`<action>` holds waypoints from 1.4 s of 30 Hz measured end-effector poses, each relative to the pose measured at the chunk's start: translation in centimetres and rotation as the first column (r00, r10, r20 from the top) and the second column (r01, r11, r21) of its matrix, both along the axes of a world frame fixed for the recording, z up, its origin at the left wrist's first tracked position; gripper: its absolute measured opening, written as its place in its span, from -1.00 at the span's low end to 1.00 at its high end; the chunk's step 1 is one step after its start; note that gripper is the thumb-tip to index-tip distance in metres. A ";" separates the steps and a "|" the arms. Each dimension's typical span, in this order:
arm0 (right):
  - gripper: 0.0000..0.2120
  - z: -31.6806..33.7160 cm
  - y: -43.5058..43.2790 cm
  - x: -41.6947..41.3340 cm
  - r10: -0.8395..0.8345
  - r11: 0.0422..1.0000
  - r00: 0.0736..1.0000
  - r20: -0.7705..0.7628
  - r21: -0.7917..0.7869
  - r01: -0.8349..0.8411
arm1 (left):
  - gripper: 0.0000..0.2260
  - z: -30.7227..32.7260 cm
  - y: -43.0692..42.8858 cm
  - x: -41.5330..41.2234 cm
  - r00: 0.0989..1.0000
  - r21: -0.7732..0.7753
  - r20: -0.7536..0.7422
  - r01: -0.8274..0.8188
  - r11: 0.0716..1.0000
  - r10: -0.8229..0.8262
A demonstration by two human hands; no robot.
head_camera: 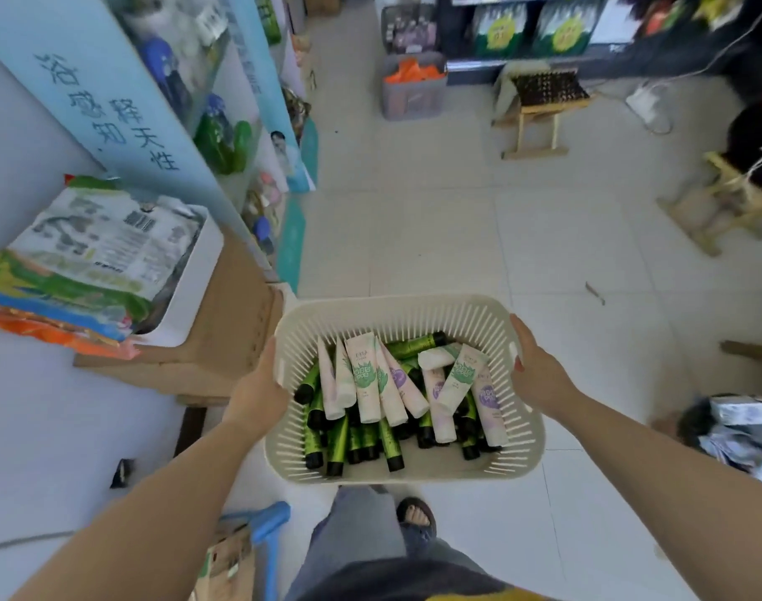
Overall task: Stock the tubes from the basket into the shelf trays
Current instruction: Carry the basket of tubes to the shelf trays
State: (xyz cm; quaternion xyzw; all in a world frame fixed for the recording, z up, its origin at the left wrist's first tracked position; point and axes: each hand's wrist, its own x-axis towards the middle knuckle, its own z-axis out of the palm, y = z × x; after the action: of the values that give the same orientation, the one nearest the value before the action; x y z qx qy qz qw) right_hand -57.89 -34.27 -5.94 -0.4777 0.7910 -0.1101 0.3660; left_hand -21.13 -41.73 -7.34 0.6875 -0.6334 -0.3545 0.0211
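I hold a cream slatted plastic basket [396, 308] in the air above the tiled floor, at waist height. My left hand [260, 386] grips its left rim and my right hand [539, 370] grips its right rim. Inside lie several white tubes [364, 383] with green or purple prints, stacked over several green tubes with black caps [390, 440]. Shelves with bottles [214, 132] run along the left side; no shelf tray can be made out.
A cardboard box [223, 336] and a white bin of printed packets [106, 253] sit at the left. Wooden stools [539, 110] stand ahead and to the right. Grey storage boxes [411, 93] and a dark display shelf line the back. My sandalled foot [416, 516] is below.
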 end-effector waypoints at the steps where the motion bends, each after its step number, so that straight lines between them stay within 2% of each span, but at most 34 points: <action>1: -0.28 0.1 -0.1 -1.1 -0.036 0.999 0.999 -0.002 0.002 0.036 | -0.27 0.1 -1.3 -1.4 1.000 0.001 0.010 0.028 1.000 -0.028; 8: -0.31 -0.4 -3.1 -7.7 -0.306 0.952 0.952 0.010 -0.005 0.306 | -0.36 -0.7 -11.1 -10.1 0.980 0.035 0.006 0.198 0.980 -0.199; 14: -0.33 -0.6 -7.7 -12.9 -0.424 0.906 0.905 -0.025 0.010 0.424 | -0.33 -1.0 -19.0 -16.3 0.962 0.079 -0.041 0.271 0.959 -0.269; 24: -0.33 -1.2 -16.1 -23.7 -0.481 0.877 0.877 0.024 0.005 0.481 | -0.34 -1.0 -31.2 -28.2 0.936 0.024 -0.002 0.352 0.936 -0.352; 30: -0.33 -0.8 -22.6 -32.6 -0.463 0.886 0.883 0.077 0.021 0.462 | -0.34 -0.4 -36.7 -36.5 0.945 0.021 -0.024 0.327 0.945 -0.326; 42: -0.32 0.7 -36.5 -46.3 -0.483 0.876 0.874 0.052 0.033 0.482 | -0.32 0.1 -50.9 -50.4 0.932 0.014 -0.009 0.362 0.932 -0.361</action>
State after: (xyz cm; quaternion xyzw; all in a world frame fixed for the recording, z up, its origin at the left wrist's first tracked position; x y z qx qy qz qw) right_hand -104.14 -70.80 -5.27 -0.2586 0.8750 -0.2045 0.3545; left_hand -71.52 -92.66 -7.28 0.5583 -0.7462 -0.3595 -0.0476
